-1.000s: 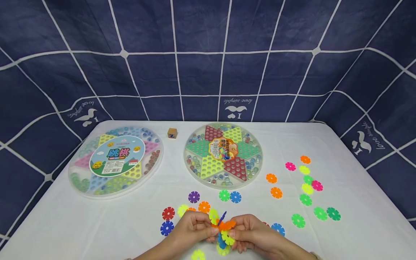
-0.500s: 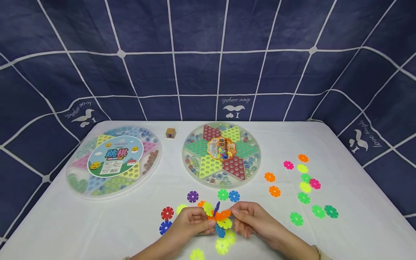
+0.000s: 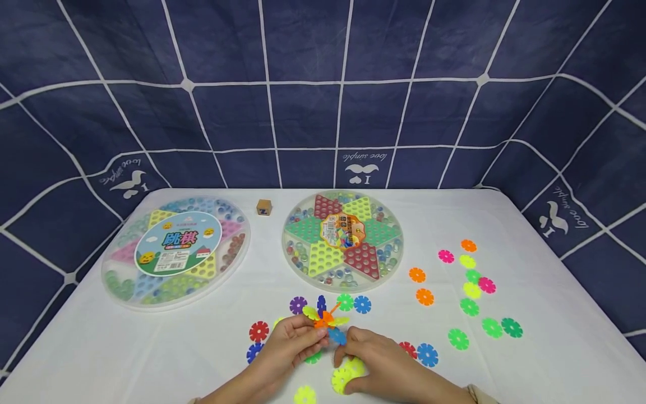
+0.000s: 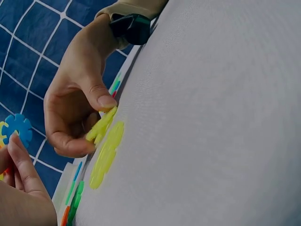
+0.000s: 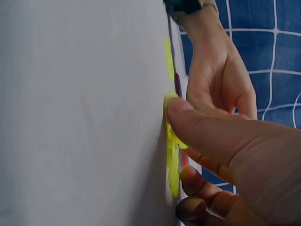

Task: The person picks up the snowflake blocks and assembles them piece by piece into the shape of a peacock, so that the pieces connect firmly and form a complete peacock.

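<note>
My left hand [image 3: 290, 348] pinches a cluster of interlocked notched plastic discs [image 3: 325, 321] between thumb and fingers. Orange pieces form its middle; yellow, dark blue and light blue discs stick out around it. To its right, low over the table, my right hand [image 3: 388, 365] has thumb and fingertips around the edges of a yellow notched disc [image 4: 102, 126], which sits tilted. Another yellow disc [image 4: 108, 155] lies flat right beside it. In the right wrist view the thumb covers part of the yellow discs [image 5: 173, 169].
Loose notched discs surround the hands, among them a red disc [image 3: 259, 331] and a blue disc [image 3: 428, 354]. More are scattered at right, such as a green disc [image 3: 458, 339]. Two round marble game boards [image 3: 323, 269] [image 3: 237, 275] and a wooden letter cube [image 3: 264, 207] stand behind.
The left hand has tilted the disc cluster and drawn it slightly left and away. My right hand has let go of the cluster and moved down to the yellow discs on the table.
</note>
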A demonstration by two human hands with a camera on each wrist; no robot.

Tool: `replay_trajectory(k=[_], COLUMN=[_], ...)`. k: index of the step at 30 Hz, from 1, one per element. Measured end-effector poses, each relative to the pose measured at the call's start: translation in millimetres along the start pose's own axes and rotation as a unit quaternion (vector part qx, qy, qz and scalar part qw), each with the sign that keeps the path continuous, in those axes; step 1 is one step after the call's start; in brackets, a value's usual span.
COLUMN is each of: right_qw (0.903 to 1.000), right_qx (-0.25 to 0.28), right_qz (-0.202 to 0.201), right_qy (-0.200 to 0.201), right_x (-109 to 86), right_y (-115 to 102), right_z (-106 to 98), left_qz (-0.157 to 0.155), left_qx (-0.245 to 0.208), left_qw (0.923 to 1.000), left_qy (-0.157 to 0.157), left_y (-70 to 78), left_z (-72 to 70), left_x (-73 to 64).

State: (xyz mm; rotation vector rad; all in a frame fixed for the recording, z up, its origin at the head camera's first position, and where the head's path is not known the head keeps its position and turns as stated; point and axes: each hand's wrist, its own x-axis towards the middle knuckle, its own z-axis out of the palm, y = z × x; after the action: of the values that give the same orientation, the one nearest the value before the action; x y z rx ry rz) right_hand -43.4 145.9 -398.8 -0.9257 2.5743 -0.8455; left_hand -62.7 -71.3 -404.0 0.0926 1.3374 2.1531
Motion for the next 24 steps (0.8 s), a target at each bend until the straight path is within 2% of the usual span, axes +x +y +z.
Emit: replay_trajectory(k=[3, 7, 9, 11, 15, 17, 21, 24], right_qw=[0.9999, 0.9954, 0.9851, 0.9653, 0.9096, 0.8948, 0.8963, 0.8985], right_qx=[0.002, 0.095, 0.165, 0.242, 0.375, 0.405, 0.396, 0.384], right_qz=[0.006, 0.005, 0.015, 0.029, 0.04, 0.027, 0.005, 0.006], right_qy=[-0.007, 0.01, 0.045, 0.094, 0.173, 0.186, 0.2, 0.213], right_x=[0.7, -2.2, -4.4, -6.4, -9.1, -9.7, -9.4, -8.1], right_y=[-2, 5, 8, 11, 10, 7, 0, -3], right_z=[1, -5, -10, -16, -22, -21, -17, -15], left_qz=[-0.002, -0.006, -0.007, -0.008, -0.002, 0.004, 0.014, 0.017], left_qx=[-0.003, -0.008, -0.012, -0.018, -0.021, -0.02, -0.016, -0.012], left_qw=[0.9999, 0.9998, 0.9997, 0.9997, 0.9995, 0.9994, 0.9988, 0.9984], left_qy=[0.012, 0.019, 0.018, 0.016, 0.022, 0.03, 0.045, 0.053], left_y=[0.6, -0.1, -1.0, -2.3, -4.1, -4.6, -5.0, -4.7], left_z=[0.3, 0.9, 1.3, 1.7, 2.9, 3.8, 4.9, 5.0], left_x=[-0.3, -1.4, -2.6, -3.0, -3.4, -3.5, -3.2, -3.0])
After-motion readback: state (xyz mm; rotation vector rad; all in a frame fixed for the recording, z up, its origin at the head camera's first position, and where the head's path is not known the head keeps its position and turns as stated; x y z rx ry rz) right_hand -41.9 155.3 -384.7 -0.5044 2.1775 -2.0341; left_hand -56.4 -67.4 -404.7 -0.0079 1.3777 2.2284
